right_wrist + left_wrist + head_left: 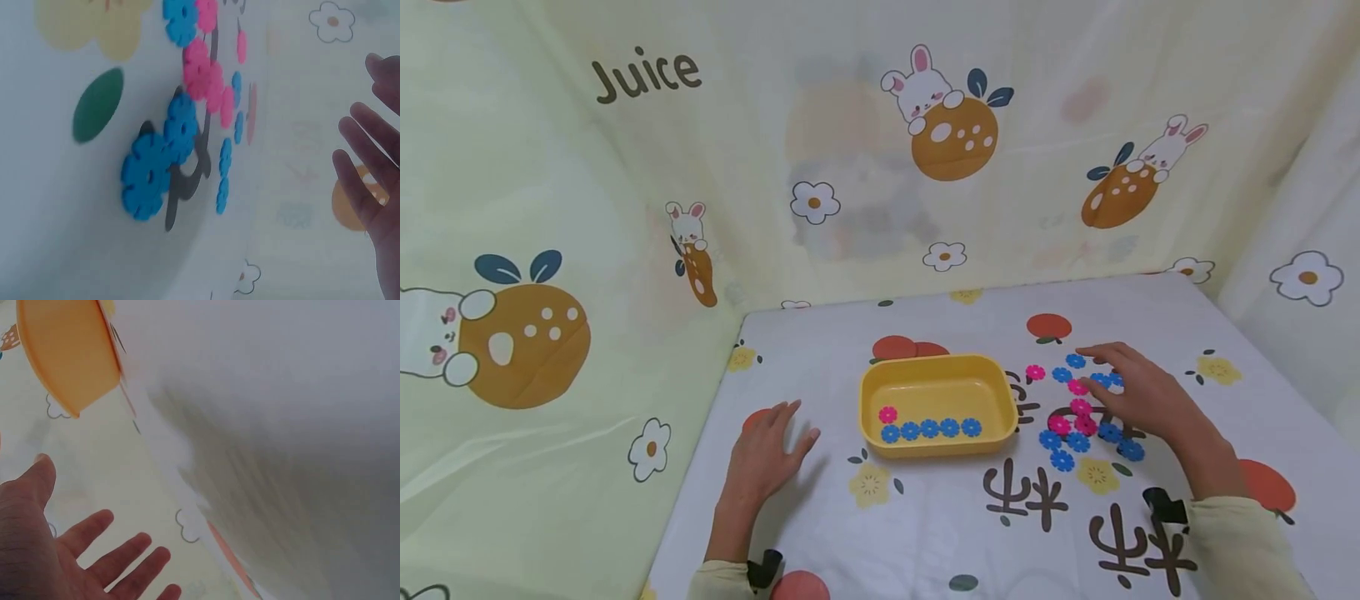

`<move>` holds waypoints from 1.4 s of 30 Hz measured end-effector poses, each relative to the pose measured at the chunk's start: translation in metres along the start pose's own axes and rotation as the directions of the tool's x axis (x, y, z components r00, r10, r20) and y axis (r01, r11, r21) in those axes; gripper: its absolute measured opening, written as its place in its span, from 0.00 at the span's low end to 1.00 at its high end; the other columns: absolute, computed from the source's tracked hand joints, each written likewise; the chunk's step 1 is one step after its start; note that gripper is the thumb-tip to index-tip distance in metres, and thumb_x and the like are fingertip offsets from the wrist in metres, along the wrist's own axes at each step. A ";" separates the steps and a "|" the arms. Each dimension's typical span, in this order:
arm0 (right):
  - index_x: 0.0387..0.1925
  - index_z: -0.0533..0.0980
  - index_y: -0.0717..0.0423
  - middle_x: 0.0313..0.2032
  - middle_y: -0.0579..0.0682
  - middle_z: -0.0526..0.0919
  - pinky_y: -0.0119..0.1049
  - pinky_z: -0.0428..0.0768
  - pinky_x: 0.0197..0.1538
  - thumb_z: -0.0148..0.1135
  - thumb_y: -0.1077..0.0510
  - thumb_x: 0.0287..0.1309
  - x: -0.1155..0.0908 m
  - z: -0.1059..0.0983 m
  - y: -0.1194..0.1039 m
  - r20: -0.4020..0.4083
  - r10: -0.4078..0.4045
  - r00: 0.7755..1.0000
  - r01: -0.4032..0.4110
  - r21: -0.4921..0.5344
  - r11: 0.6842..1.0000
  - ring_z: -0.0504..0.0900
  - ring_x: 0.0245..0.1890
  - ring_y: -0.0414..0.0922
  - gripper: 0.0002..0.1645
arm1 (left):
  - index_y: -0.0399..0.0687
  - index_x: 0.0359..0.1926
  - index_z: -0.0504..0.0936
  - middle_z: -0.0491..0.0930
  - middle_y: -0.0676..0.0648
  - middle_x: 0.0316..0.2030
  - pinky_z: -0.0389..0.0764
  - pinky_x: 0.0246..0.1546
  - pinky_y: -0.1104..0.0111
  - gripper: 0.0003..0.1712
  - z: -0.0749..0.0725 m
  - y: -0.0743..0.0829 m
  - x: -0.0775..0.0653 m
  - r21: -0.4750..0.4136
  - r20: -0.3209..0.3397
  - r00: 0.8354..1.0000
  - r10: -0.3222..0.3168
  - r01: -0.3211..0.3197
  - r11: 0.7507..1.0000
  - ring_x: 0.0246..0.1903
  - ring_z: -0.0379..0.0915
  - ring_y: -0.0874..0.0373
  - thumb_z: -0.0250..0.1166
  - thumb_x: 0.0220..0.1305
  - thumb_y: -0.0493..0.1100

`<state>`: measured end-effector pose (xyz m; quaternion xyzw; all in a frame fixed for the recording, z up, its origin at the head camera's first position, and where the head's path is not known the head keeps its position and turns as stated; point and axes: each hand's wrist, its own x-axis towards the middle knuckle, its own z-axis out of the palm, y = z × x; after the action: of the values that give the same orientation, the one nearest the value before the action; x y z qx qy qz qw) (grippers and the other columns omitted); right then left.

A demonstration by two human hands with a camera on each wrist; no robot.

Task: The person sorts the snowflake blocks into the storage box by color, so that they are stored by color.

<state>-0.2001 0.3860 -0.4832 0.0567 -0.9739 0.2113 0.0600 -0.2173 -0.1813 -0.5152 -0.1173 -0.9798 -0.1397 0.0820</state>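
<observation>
Yellow tray stands on the white printed cloth, near the middle of the covered table. Inside it, five blue flower-shaped pieces form a row along the near wall; one pink piece lies just behind the left end of that row. Left hand: positioned left of the tray and apart from it, fingers spread, thumb held away, nothing in its grasp. Right hand: poised over the right part of the cloth, thumb and fingers well parted with a wide gap between them, no piece held; the right wrist view shows its fingers apart from the pieces. Beneath and beside this hand, right of the tray, lie loose blue pieces and loose pink pieces in a scattered group, the pink ones mostly in its middle, some pieces touching. Both wrists carry pale sleeves and black fittings. Behind the table hangs a pale yellow sheet printed with rabbits, orange fruit, flowers and the word "Juice".
</observation>
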 end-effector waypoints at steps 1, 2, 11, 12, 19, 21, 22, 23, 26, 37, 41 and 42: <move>0.74 0.72 0.56 0.68 0.68 0.72 0.71 0.83 0.54 0.74 0.50 0.69 -0.002 0.000 0.003 -0.002 0.002 1.000 -0.002 0.001 1.000 0.76 0.64 0.71 0.38 | 0.47 0.77 0.74 0.75 0.36 0.72 0.79 0.63 0.40 0.41 0.000 0.000 0.000 0.002 -0.010 1.000 0.006 -0.006 1.000 0.69 0.75 0.38 0.64 0.75 0.66; 0.74 0.72 0.56 0.69 0.68 0.71 0.72 0.82 0.54 0.73 0.49 0.69 -0.003 -0.001 0.005 -0.003 0.008 1.000 -0.008 0.006 1.000 0.76 0.64 0.71 0.38 | 0.47 0.76 0.75 0.75 0.35 0.72 0.79 0.64 0.40 0.41 0.000 -0.001 0.000 0.003 -0.017 1.000 0.011 -0.011 1.000 0.69 0.75 0.37 0.65 0.74 0.66; 0.73 0.72 0.59 0.67 0.70 0.73 0.71 0.83 0.52 0.72 0.48 0.71 -0.013 0.000 0.023 -0.021 0.024 0.999 -0.023 0.026 0.999 0.77 0.60 0.73 0.37 | 0.47 0.77 0.74 0.74 0.35 0.74 0.73 0.69 0.39 0.42 -0.004 0.000 0.001 0.011 0.001 1.000 -0.008 0.008 1.000 0.72 0.71 0.36 0.64 0.75 0.67; 0.73 0.72 0.59 0.66 0.70 0.74 0.70 0.83 0.52 0.72 0.48 0.71 -0.014 0.001 0.024 -0.023 0.021 1.000 -0.021 0.026 0.999 0.78 0.60 0.73 0.37 | 0.47 0.77 0.74 0.73 0.35 0.74 0.73 0.70 0.39 0.42 -0.004 0.000 0.002 0.012 0.006 1.000 -0.011 0.011 1.000 0.72 0.70 0.36 0.63 0.75 0.67; 0.73 0.72 0.60 0.67 0.70 0.74 0.71 0.82 0.53 0.72 0.50 0.70 -0.017 0.006 0.029 -0.016 0.028 0.999 -0.027 0.030 0.999 0.77 0.60 0.73 0.36 | 0.47 0.78 0.73 0.74 0.36 0.74 0.73 0.69 0.39 0.42 -0.003 -0.002 0.003 0.017 0.010 1.000 -0.013 0.013 1.000 0.73 0.70 0.36 0.64 0.75 0.67; 0.73 0.72 0.60 0.67 0.71 0.74 0.72 0.82 0.54 0.72 0.50 0.71 -0.017 0.008 0.029 -0.010 0.029 1.000 -0.029 0.032 0.999 0.77 0.60 0.73 0.36 | 0.47 0.77 0.73 0.73 0.36 0.74 0.73 0.69 0.39 0.42 -0.002 -0.002 0.003 0.017 0.008 1.000 -0.013 0.013 1.000 0.73 0.70 0.36 0.64 0.75 0.67; 0.73 0.72 0.60 0.67 0.70 0.74 0.72 0.81 0.54 0.72 0.50 0.71 -0.017 0.009 0.029 -0.006 0.034 0.999 -0.034 0.031 0.999 0.77 0.60 0.73 0.36 | 0.47 0.77 0.73 0.73 0.36 0.74 0.73 0.69 0.39 0.42 -0.002 -0.002 0.003 0.016 0.008 1.000 -0.013 0.013 1.000 0.73 0.70 0.36 0.64 0.75 0.67; 0.73 0.72 0.60 0.67 0.70 0.74 0.72 0.81 0.54 0.72 0.51 0.71 -0.017 0.010 0.029 -0.001 0.038 0.999 -0.038 0.032 0.999 0.77 0.61 0.73 0.36 | 0.47 0.77 0.74 0.74 0.36 0.74 0.73 0.69 0.39 0.42 -0.002 -0.002 0.003 0.013 0.007 1.000 -0.014 0.014 1.000 0.72 0.70 0.36 0.64 0.75 0.67; 0.73 0.71 0.60 0.68 0.70 0.73 0.72 0.81 0.55 0.72 0.51 0.71 -0.017 0.012 0.029 0.016 0.046 0.999 -0.046 0.042 0.998 0.76 0.61 0.73 0.36 | 0.47 0.77 0.74 0.74 0.36 0.74 0.74 0.69 0.39 0.41 0.000 -0.003 0.003 0.011 0.002 1.000 -0.011 0.011 1.000 0.72 0.71 0.37 0.64 0.75 0.67; 0.71 0.74 0.62 0.62 0.70 0.78 0.69 0.82 0.56 0.72 0.53 0.70 -0.016 0.025 0.033 0.091 0.053 0.994 -0.057 0.036 0.998 0.79 0.59 0.70 0.34 | 0.47 0.75 0.76 0.76 0.35 0.72 0.78 0.65 0.40 0.41 0.000 0.000 0.001 0.027 -0.030 0.999 0.019 -0.018 0.999 0.69 0.74 0.37 0.66 0.73 0.66; 0.68 0.76 0.63 0.58 0.68 0.81 0.66 0.84 0.55 0.74 0.55 0.68 -0.016 0.029 0.032 0.097 0.028 0.995 -0.031 0.031 0.999 0.83 0.55 0.66 0.32 | 0.46 0.75 0.76 0.76 0.36 0.72 0.76 0.67 0.41 0.41 -0.001 0.001 0.002 0.051 -0.019 0.999 0.027 -0.027 0.998 0.70 0.74 0.38 0.65 0.73 0.66; 0.67 0.77 0.63 0.58 0.68 0.81 0.66 0.84 0.55 0.74 0.55 0.67 -0.016 0.030 0.031 0.099 0.023 0.995 -0.026 0.026 0.999 0.84 0.54 0.66 0.32 | 0.46 0.75 0.76 0.76 0.35 0.72 0.75 0.68 0.41 0.41 -0.001 0.002 0.002 0.058 -0.018 0.999 0.030 -0.029 0.998 0.70 0.73 0.38 0.65 0.73 0.66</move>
<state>-0.1917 0.4032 -0.5251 0.0560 -0.9733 0.2223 0.0086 -0.2187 -0.1798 -0.5133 -0.1278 -0.9808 -0.1115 0.0967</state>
